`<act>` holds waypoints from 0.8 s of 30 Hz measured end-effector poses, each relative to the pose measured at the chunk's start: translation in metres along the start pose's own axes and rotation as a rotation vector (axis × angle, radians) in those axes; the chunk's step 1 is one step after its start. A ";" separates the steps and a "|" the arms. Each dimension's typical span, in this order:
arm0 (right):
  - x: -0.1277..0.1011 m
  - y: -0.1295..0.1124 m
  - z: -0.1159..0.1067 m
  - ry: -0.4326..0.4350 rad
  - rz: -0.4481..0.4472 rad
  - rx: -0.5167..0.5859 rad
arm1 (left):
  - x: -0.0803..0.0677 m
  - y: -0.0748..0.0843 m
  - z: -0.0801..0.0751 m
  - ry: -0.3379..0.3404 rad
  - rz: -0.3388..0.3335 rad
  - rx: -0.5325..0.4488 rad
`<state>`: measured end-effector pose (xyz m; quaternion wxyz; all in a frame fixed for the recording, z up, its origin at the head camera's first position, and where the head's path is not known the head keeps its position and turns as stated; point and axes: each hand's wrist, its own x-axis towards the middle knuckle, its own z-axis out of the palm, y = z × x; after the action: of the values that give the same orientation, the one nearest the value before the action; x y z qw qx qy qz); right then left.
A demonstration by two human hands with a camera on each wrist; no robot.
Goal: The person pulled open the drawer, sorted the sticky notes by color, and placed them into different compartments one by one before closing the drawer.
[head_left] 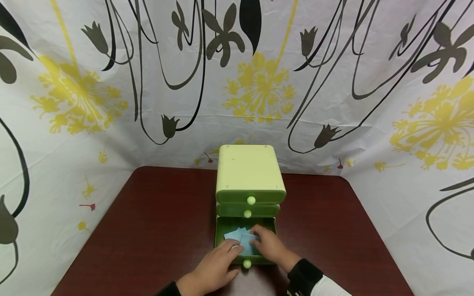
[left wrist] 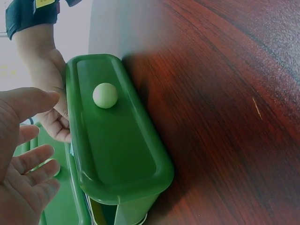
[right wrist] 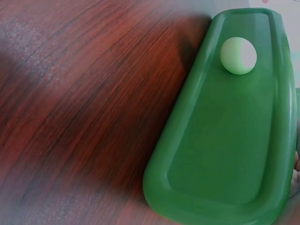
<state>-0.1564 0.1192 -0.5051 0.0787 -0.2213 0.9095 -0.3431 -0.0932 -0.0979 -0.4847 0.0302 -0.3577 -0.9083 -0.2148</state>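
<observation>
A small chest of drawers (head_left: 246, 166), pale yellow-green on top with green fronts, stands on the table, its bottom drawer (head_left: 223, 224) pulled out. Several light blue paper pieces (head_left: 249, 246) lie overlapping inside that drawer. Over the drawer's front left is my left hand (head_left: 216, 263), its fingertips near the papers; in the left wrist view its fingers (left wrist: 35, 161) are spread and loosely bent. My right hand (head_left: 272, 246) reaches in from the right, with fingertips at the papers' right edge. The right wrist view shows mainly the drawer front (right wrist: 225, 136) and its round knob (right wrist: 238, 56).
The two upper drawers (head_left: 231, 210) are closed, each with a round pale knob. Dark reddish-brown table (head_left: 166, 213) surface extends on both sides of the chest. White cloth (head_left: 207, 98) with printed flowers hangs behind and at the sides.
</observation>
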 end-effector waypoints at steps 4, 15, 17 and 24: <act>0.000 0.001 0.000 -0.002 0.011 -0.004 | 0.000 0.000 0.000 -0.005 -0.004 -0.008; -0.001 0.002 0.000 0.006 0.016 0.006 | -0.001 -0.001 0.001 0.007 0.007 0.001; -0.001 0.002 0.000 0.006 0.016 0.008 | -0.001 -0.001 0.000 -0.001 0.002 0.000; 0.000 0.004 0.001 0.015 0.023 0.000 | 0.000 -0.001 -0.002 -0.007 -0.011 -0.002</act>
<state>-0.1571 0.1211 -0.5083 0.0758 -0.2080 0.9125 -0.3440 -0.0942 -0.0994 -0.4834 0.0253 -0.3534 -0.9102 -0.2146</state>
